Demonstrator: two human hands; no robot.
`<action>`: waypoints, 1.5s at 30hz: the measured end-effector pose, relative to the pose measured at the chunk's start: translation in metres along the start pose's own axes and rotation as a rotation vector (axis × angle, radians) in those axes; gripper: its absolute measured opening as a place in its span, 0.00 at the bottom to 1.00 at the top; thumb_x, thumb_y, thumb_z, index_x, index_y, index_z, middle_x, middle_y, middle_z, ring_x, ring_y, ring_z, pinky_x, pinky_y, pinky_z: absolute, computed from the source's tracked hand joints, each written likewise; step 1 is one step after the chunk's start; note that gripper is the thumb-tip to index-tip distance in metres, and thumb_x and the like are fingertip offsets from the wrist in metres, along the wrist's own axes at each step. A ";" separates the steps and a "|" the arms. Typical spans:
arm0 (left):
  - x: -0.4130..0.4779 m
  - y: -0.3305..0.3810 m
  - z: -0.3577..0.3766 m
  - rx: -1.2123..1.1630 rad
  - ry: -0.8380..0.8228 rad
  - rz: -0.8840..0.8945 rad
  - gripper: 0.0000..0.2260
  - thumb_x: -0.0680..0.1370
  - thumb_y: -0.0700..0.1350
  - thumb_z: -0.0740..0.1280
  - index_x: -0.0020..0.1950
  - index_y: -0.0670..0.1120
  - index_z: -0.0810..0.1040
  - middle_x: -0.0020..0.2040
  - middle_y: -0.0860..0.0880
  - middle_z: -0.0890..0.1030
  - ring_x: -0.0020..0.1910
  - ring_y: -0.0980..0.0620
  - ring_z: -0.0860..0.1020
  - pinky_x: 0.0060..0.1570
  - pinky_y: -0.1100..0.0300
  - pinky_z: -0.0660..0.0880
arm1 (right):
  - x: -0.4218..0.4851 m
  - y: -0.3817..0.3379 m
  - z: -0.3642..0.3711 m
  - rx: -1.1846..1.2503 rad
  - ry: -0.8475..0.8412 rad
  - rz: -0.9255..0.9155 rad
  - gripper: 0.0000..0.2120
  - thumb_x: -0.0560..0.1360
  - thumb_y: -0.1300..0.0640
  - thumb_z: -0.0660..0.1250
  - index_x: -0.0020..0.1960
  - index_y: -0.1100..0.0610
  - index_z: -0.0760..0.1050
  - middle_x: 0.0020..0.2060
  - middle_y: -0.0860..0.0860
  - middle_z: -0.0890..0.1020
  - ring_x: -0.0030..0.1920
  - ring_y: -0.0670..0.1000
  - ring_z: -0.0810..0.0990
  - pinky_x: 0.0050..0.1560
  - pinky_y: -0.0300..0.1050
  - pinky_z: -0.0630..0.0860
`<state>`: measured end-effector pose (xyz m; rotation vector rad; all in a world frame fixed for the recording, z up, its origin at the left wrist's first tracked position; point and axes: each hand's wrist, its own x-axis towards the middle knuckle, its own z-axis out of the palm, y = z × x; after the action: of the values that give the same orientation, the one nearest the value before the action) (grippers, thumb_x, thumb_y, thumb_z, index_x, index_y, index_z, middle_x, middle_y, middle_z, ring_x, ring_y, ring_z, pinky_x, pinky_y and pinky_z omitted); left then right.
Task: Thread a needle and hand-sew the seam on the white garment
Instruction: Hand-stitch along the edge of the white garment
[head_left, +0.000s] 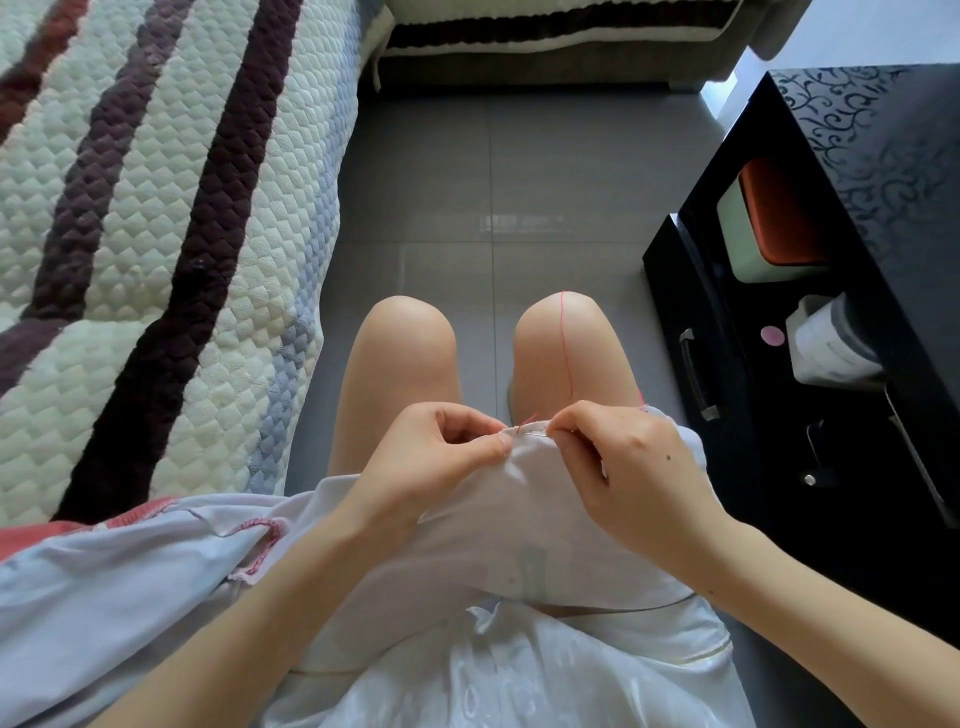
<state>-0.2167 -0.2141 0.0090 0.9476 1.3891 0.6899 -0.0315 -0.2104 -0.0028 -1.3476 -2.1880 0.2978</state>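
Both hands are meeting at the raised seam edge of the white garment (519, 499), which is lying across the person's lap. The left hand (441, 457) is pinching the fold between thumb and forefinger. The right hand (623, 467) is gripping the needle (531, 428), whose long axis is running sideways along the seam toward the left thumb. Pink thread (564, 343) is trailing over the right knee and could snag on the pull. The striped quilt (156, 218) and the black cabinet (857, 182) are sitting well apart.
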 end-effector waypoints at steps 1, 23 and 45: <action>0.000 0.000 0.000 0.001 -0.005 0.000 0.04 0.72 0.41 0.75 0.37 0.47 0.85 0.38 0.46 0.85 0.37 0.54 0.80 0.46 0.57 0.75 | 0.000 -0.001 0.000 -0.043 0.019 -0.009 0.12 0.74 0.58 0.57 0.37 0.57 0.77 0.28 0.49 0.80 0.29 0.52 0.78 0.35 0.45 0.66; 0.001 -0.008 0.000 0.103 -0.023 0.077 0.04 0.74 0.45 0.73 0.41 0.47 0.86 0.39 0.49 0.85 0.39 0.57 0.80 0.46 0.56 0.75 | 0.007 -0.012 -0.008 0.021 -0.086 0.108 0.07 0.69 0.62 0.63 0.36 0.54 0.77 0.32 0.44 0.83 0.41 0.46 0.74 0.43 0.18 0.60; 0.009 -0.009 0.004 -0.190 -0.261 0.040 0.08 0.71 0.45 0.69 0.45 0.44 0.85 0.45 0.45 0.85 0.45 0.54 0.81 0.49 0.64 0.77 | 0.009 -0.002 -0.008 0.630 -0.315 0.363 0.10 0.77 0.63 0.64 0.40 0.52 0.76 0.33 0.42 0.80 0.38 0.41 0.78 0.43 0.38 0.74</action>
<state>-0.2131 -0.2112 -0.0041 0.8814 1.0584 0.6883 -0.0323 -0.2041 0.0076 -1.3668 -1.8132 1.2909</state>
